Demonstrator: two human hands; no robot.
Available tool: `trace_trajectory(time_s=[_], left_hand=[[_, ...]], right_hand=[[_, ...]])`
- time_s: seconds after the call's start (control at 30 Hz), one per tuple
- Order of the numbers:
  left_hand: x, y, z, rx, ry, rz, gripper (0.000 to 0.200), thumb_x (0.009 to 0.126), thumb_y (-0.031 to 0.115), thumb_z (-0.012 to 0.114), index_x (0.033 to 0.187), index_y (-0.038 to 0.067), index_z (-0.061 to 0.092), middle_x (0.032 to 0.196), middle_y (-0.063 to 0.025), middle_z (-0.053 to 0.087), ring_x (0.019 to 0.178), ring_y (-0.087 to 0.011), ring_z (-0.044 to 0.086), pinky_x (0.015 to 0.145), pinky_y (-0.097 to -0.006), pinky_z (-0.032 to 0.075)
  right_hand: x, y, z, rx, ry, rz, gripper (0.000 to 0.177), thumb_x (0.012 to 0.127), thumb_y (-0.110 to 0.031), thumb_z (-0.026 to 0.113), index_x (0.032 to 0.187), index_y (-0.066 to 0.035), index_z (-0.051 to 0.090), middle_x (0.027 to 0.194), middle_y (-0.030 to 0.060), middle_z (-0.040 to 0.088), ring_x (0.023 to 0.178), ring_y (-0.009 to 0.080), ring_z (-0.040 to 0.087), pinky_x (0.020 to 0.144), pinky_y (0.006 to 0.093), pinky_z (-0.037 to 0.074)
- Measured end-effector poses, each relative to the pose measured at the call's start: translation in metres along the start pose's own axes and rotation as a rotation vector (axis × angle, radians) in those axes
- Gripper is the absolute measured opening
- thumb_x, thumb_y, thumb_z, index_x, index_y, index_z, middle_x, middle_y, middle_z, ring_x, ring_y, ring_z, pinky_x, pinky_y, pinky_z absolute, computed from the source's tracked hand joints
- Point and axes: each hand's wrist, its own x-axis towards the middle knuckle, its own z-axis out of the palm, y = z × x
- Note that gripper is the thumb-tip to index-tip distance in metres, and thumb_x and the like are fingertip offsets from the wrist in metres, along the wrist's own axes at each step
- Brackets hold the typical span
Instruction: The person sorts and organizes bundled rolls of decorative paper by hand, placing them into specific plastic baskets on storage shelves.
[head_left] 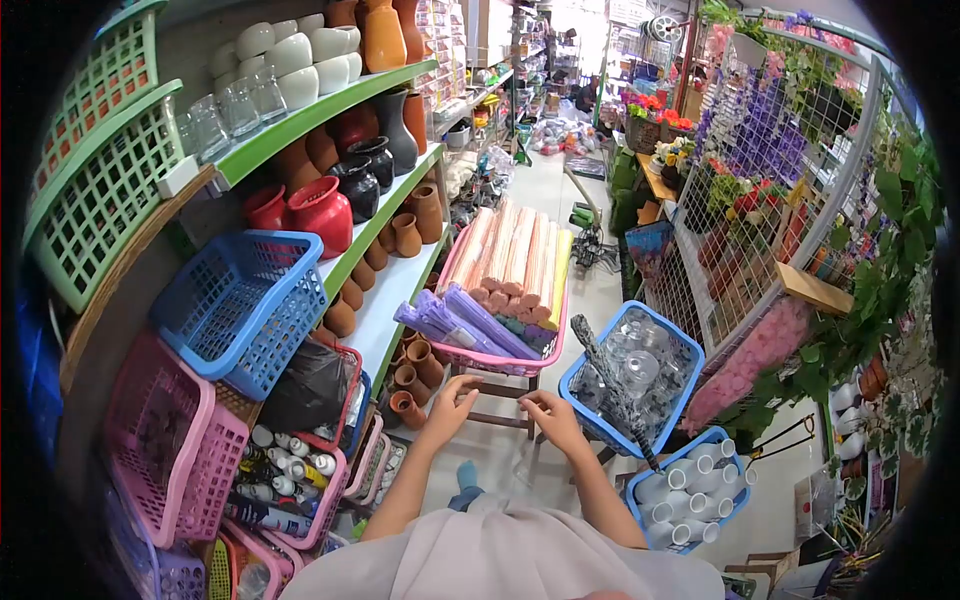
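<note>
My left hand (452,408) hovers just in front of the pink basket (490,364), its fingers loosely bent and apart with nothing in them. Close to the same basket's near right corner, my right hand (550,416) is also bare, thumb and fingers spread a little. Orange-and-white striped rolls (512,255) are stacked in the basket. Purple wrapped rolls (486,322) lie across its front, and a yellow roll (557,282) stands along the right side. A dark wooden stool (497,421) is under the basket. Neither hand clearly touches anything.
At right stand a blue basket (573,391) of clear plastic items and another with white tubes (695,480). Shelves (385,210) at left carry pots, vases and bowls. A blue basket (262,345) juts out there. A wire rack (765,190) with artificial flowers lines the right.
</note>
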Motion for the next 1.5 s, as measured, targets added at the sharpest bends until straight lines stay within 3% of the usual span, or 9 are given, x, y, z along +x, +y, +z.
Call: trace_trajectory(time_s=[0.37, 0.53, 0.83, 0.97, 1.07, 1.17, 1.2, 1.33, 1.5], left_hand=[[0.109, -0.026, -0.029, -0.071, -0.084, 0.007, 0.024, 0.092, 0.01, 0.054, 0.114, 0.001, 0.059, 0.108, -0.0061, 0.064, 0.094, -0.0125, 0.059, 0.081, -0.0264, 0.047], [0.143, -0.026, -0.04, 0.049, -0.163, -0.009, 0.021, 0.091, 0.01, 0.054, 0.108, -0.001, 0.06, 0.097, -0.0085, 0.066, 0.087, -0.0135, 0.062, 0.076, -0.0271, 0.05], [0.178, -0.025, -0.023, -0.113, -0.294, 0.103, 0.015, 0.092, 0.007, 0.052, 0.101, -0.001, 0.061, 0.093, -0.0082, 0.066, 0.086, -0.0143, 0.063, 0.077, -0.028, 0.049], [0.176, -0.008, -0.009, -0.191, -0.291, 0.302, 0.013, 0.084, -0.006, 0.051, 0.093, -0.002, 0.059, 0.088, -0.0101, 0.065, 0.084, -0.018, 0.063, 0.075, -0.0298, 0.049], [0.172, 0.015, 0.012, -0.024, 0.089, 0.793, 0.02, 0.076, -0.011, 0.053, 0.089, 0.003, 0.058, 0.086, -0.012, 0.062, 0.08, -0.028, 0.06, 0.073, -0.0347, 0.047], [0.165, 0.011, 0.036, 0.002, 0.18, 0.764, 0.019, 0.076, -0.009, 0.055, 0.091, 0.004, 0.056, 0.095, -0.0137, 0.06, 0.089, -0.0279, 0.058, 0.079, -0.0373, 0.045], [0.163, 0.014, 0.042, -0.005, 0.171, 0.762, 0.019, 0.076, -0.009, 0.055, 0.091, 0.004, 0.056, 0.095, -0.0137, 0.06, 0.089, -0.0279, 0.058, 0.079, -0.0373, 0.045], [0.153, 0.025, 0.071, 0.296, -0.126, 0.649, 0.051, 0.086, 0.019, 0.062, 0.129, 0.001, 0.043, 0.12, -0.0167, 0.053, 0.11, -0.0324, 0.051, 0.096, -0.039, 0.039], [0.123, 0.025, 0.103, -0.148, -0.639, 0.162, 0.057, 0.086, 0.024, 0.064, 0.131, -0.002, 0.042, 0.116, -0.0159, 0.058, 0.107, -0.0226, 0.055, 0.094, -0.0351, 0.041]], right_hand=[[0.143, 0.014, 0.037, -0.265, 0.13, -0.182, 0.026, 0.083, -0.018, 0.064, 0.102, -0.001, 0.064, 0.101, 0.0182, 0.064, 0.095, 0.0309, 0.062, 0.083, 0.0373, 0.048], [0.185, 0.02, 0.056, -0.477, 0.19, -0.278, 0.044, 0.082, -0.019, 0.064, 0.121, -0.004, 0.052, 0.114, 0.0169, 0.059, 0.104, 0.0347, 0.058, 0.088, 0.0387, 0.046], [0.189, 0.018, 0.055, -0.56, 0.161, -0.168, 0.041, 0.08, -0.019, 0.064, 0.117, -0.008, 0.052, 0.103, 0.0156, 0.061, 0.093, 0.0352, 0.06, 0.076, 0.0435, 0.049], [0.163, -0.009, 0.035, -0.406, 0.3, -0.223, 0.041, 0.081, -0.014, 0.063, 0.119, -0.007, 0.052, 0.111, 0.0144, 0.06, 0.098, 0.0344, 0.06, 0.08, 0.0403, 0.049], [0.144, -0.017, 0.013, -0.207, 0.453, -0.268, 0.041, 0.081, -0.01, 0.066, 0.119, -0.004, 0.052, 0.108, 0.0144, 0.061, 0.085, 0.0249, 0.064, 0.074, 0.0344, 0.05], [0.117, -0.035, -0.02, -0.01, 0.542, -0.03, 0.04, 0.083, -0.01, 0.067, 0.119, -0.003, 0.052, 0.099, 0.0131, 0.062, 0.068, 0.0147, 0.061, 0.061, 0.0301, 0.049], [0.114, -0.033, -0.028, 0.083, 0.65, -0.164, 0.038, 0.084, -0.009, 0.066, 0.119, -0.002, 0.051, 0.09, 0.0104, 0.061, 0.06, 0.0071, 0.055, 0.051, 0.0257, 0.046], [0.072, -0.045, -0.065, 0.525, 0.719, -0.228, 0.032, 0.086, -0.003, 0.06, 0.115, 0.001, 0.049, 0.1, 0.0086, 0.06, 0.06, 0.0088, 0.054, 0.052, 0.0227, 0.045], [0.017, -0.049, -0.097, 0.729, 0.692, -0.199, 0.032, 0.09, -0.013, 0.056, 0.118, 0.0, 0.048, 0.088, 0.0057, 0.059, 0.057, 0.009, 0.053, 0.054, 0.0237, 0.047]])
